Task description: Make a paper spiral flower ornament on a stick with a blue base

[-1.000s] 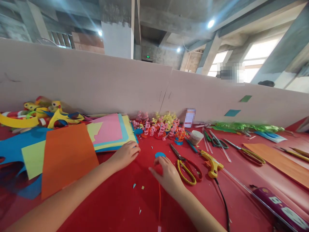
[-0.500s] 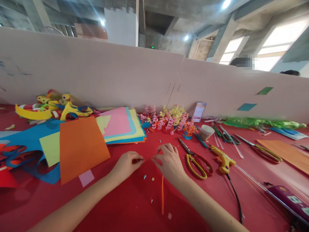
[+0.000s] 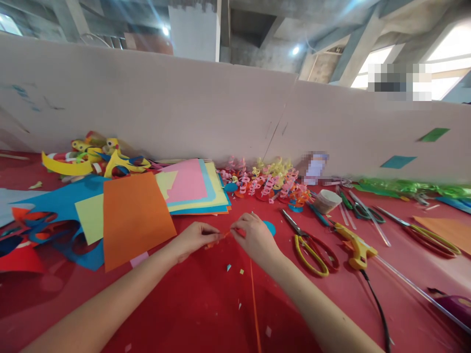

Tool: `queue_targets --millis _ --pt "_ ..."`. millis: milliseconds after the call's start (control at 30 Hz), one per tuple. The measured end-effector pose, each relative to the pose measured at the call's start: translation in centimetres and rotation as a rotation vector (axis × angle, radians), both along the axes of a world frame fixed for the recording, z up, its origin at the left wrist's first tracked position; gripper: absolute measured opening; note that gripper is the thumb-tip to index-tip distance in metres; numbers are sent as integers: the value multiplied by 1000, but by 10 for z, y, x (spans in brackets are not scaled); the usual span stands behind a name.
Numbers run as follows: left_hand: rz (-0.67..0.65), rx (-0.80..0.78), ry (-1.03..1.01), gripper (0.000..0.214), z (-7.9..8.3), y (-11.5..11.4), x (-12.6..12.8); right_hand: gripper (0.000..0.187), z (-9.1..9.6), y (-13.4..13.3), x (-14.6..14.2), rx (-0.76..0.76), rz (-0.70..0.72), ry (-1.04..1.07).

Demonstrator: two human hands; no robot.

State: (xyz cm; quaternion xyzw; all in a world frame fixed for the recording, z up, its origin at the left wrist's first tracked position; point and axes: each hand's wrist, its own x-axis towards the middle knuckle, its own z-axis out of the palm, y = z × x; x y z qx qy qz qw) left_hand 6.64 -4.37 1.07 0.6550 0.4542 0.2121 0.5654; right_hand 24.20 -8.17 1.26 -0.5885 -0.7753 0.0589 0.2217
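A thin orange paper strip [image 3: 254,304] hangs down below my right hand [image 3: 255,240]. Between both sets of fingertips, a short curled orange stretch is visible, partly blurred. My left hand [image 3: 196,238] pinches one end of it, and my right thumb and fingers are closed on the strip a little to the right. Just behind my right hand lies a blue paper disc [image 3: 270,228], partly covered by it. Farther back stands a cluster of pink, yellow and orange paper spirals [image 3: 270,181] on small round bases.
Red-and-yellow-handled scissors [image 3: 311,247], a yellow glue gun [image 3: 355,245] with a cord and a paper cup [image 3: 327,201] are on the right. Orange paper [image 3: 138,220] and stacked coloured sheets [image 3: 198,189] lie left. A pale partition [image 3: 165,108] borders the red table [image 3: 191,309].
My view has swung slightly left. Orange strip now shows between my fingertips, its hanging length reaches farther down, and the blue disc has come into sight behind my right hand.
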Motion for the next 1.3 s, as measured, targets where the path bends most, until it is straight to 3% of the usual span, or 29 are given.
queue_targets --millis 67,133,333,500,733,967,1133,1300 --pt "-1 -13 17 20 0 3 -3 12 0 0 0 7 10 4" --pt "-6 69 80 20 -2 6 -5 13 0 0 -1 5 33 -20" --pt "16 601 288 17 -6 4 -3 9 -1 -6 -10 13 -34 -126" --pt "65 777 325 20 -4 -11 5 12 -4 -6 -12 -78 -126 147" --pt "135 520 105 8 -13 -7 7 10 -16 4 -8 -320 -104 815" --pt "155 77 -242 17 -9 -6 10 13 -14 7 -6 -375 -45 957" --pt "206 -145 -348 24 -1 -7 9 19 -12 9 -6 -490 -111 1119" --pt "247 -289 -427 27 3 -8 8 19 -12 9 -6 -390 -99 1108"
